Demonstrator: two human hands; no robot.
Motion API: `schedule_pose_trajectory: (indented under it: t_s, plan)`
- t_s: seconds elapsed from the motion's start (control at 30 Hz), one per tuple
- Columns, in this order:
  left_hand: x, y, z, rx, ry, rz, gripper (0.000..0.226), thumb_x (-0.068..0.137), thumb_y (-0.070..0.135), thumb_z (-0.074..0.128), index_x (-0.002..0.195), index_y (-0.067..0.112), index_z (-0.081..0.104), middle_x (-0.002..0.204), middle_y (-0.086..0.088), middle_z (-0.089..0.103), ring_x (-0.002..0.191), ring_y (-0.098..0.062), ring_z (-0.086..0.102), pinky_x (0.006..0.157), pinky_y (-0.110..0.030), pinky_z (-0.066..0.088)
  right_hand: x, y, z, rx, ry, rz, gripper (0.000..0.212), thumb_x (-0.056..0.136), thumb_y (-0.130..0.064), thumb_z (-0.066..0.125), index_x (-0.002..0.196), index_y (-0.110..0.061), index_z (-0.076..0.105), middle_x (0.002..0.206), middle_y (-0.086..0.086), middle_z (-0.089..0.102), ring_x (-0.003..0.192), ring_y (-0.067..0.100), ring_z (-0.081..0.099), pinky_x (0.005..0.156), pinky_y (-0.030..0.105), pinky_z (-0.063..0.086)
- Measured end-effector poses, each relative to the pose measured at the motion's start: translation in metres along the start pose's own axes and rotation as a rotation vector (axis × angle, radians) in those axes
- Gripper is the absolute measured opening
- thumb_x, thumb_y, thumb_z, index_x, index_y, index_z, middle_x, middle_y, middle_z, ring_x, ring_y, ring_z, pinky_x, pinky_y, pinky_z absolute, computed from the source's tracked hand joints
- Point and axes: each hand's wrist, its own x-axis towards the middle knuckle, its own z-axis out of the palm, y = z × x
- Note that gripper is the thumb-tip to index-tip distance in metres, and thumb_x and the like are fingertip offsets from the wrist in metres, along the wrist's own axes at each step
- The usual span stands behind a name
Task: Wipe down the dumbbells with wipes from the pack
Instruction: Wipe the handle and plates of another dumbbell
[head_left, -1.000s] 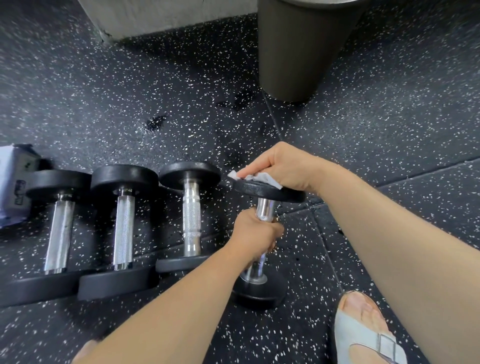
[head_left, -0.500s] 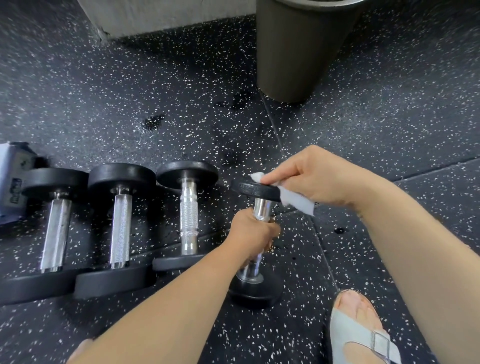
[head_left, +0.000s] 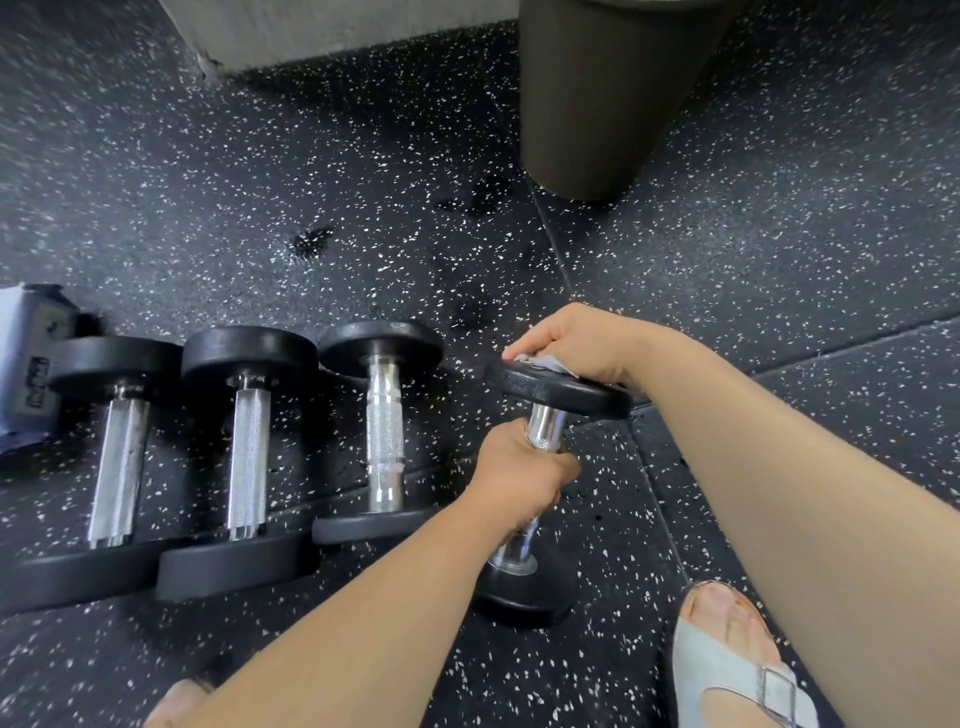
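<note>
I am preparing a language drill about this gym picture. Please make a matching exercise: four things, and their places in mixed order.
1 wipe
2 left hand
3 bin
4 pack

a far left edge of the floor
b gripping the handle of the standing dumbbell
c top of the picture
d under the right hand

Pairs: 1-d, 2-b, 3-c, 4-a
</note>
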Motion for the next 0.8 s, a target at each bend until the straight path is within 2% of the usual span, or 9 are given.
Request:
schedule_pose_trajectory:
  t_s: [0.13, 0.23, 0.3, 0.37, 0.47, 0.57, 0.67, 0.73, 0.8]
  plan:
    - [0.002, -0.001, -0.002, -0.016, 0.017, -0.01, 0.027, 0.075, -0.003, 0.063, 0.066, 0.015, 0.044, 0.047, -0.004, 0.046, 0.037, -0.013, 0.04, 0.043, -0.021, 0.035, -0.013, 0.01, -0.003, -0.056, 0.069, 0.108, 0.035, 0.092, 0.001, 0.043, 0.097, -0.015, 0.074, 0.073, -0.003, 0.065, 0.066, 0.015, 0.053, 0.051, 0.015, 0.044]
    - [0.002, -0.001, -0.003, -0.019, 0.041, -0.014, 0.024, 0.074, -0.003, 0.063, 0.068, 0.013, 0.046, 0.049, -0.006, 0.046, 0.039, -0.016, 0.04, 0.043, -0.021, 0.034, -0.022, 0.013, -0.001, -0.076, 0.127, 0.179, 0.026, 0.092, -0.003, 0.046, 0.105, -0.003, 0.069, 0.088, 0.014, 0.065, 0.076, 0.022, 0.052, 0.065, 0.027, 0.047]
    - [0.003, -0.002, -0.003, -0.021, 0.066, -0.014, 0.022, 0.071, -0.002, 0.063, 0.07, 0.012, 0.046, 0.052, -0.008, 0.045, 0.041, -0.018, 0.04, 0.043, -0.021, 0.033, -0.035, 0.007, 0.003, -0.135, 0.148, 0.242, 0.011, 0.091, -0.011, 0.053, 0.089, -0.011, 0.064, 0.081, 0.009, 0.062, 0.074, 0.024, 0.054, 0.069, 0.03, 0.048]
    - [0.006, -0.003, -0.003, -0.036, 0.077, -0.016, 0.02, 0.069, -0.001, 0.064, 0.072, 0.011, 0.047, 0.055, -0.01, 0.046, 0.043, -0.018, 0.04, 0.045, -0.022, 0.034, -0.044, 0.004, 0.003, -0.009, 0.193, 0.269, 0.016, 0.088, -0.007, 0.05, 0.077, -0.012, 0.06, 0.068, 0.007, 0.058, 0.059, 0.021, 0.05, 0.06, 0.029, 0.045]
    - [0.008, -0.002, -0.004, -0.063, 0.068, -0.033, 0.019, 0.07, -0.002, 0.064, 0.076, 0.008, 0.049, 0.053, -0.01, 0.048, 0.039, -0.017, 0.04, 0.047, -0.024, 0.037, -0.047, 0.001, 0.002, 0.064, 0.241, 0.29, 0.024, 0.092, -0.001, 0.042, 0.091, -0.002, 0.065, 0.074, 0.009, 0.063, 0.057, 0.017, 0.051, 0.055, 0.022, 0.047]
    - [0.008, -0.001, -0.006, -0.087, 0.076, -0.056, 0.02, 0.073, -0.004, 0.064, 0.077, 0.008, 0.048, 0.046, -0.005, 0.047, 0.035, -0.015, 0.041, 0.043, -0.022, 0.036, -0.035, 0.004, 0.005, 0.476, 0.126, 0.503, 0.027, 0.093, 0.005, 0.034, 0.076, -0.007, 0.052, 0.058, 0.003, 0.058, 0.056, 0.012, 0.055, 0.043, 0.007, 0.039]
    - [0.007, 0.0, -0.006, -0.111, 0.063, -0.07, 0.024, 0.074, -0.006, 0.061, 0.072, 0.01, 0.044, 0.042, -0.002, 0.045, 0.036, -0.014, 0.039, 0.037, -0.018, 0.033, -0.015, 0.028, 0.011, 0.91, 0.159, 0.371, 0.041, 0.079, 0.022, 0.022, 0.092, 0.003, 0.057, 0.09, 0.021, 0.057, 0.085, 0.031, 0.06, 0.06, 0.023, 0.058]
    - [0.007, 0.0, -0.005, -0.105, 0.066, -0.078, 0.025, 0.074, -0.007, 0.06, 0.069, 0.011, 0.043, 0.042, -0.002, 0.044, 0.036, -0.014, 0.039, 0.036, -0.017, 0.032, -0.011, 0.034, 0.018, 1.035, 0.208, 0.413, 0.034, 0.084, 0.017, 0.034, 0.095, 0.007, 0.064, 0.091, 0.022, 0.063, 0.076, 0.031, 0.066, 0.05, 0.028, 0.058]
    - [0.007, 0.001, -0.005, -0.106, 0.092, -0.08, 0.025, 0.074, -0.006, 0.06, 0.069, 0.011, 0.043, 0.043, -0.003, 0.043, 0.037, -0.015, 0.04, 0.038, -0.018, 0.033, -0.011, 0.031, 0.026, 1.056, 0.236, 0.43, 0.028, 0.091, 0.006, 0.039, 0.088, 0.001, 0.066, 0.084, 0.018, 0.066, 0.059, 0.027, 0.067, 0.032, 0.021, 0.046]
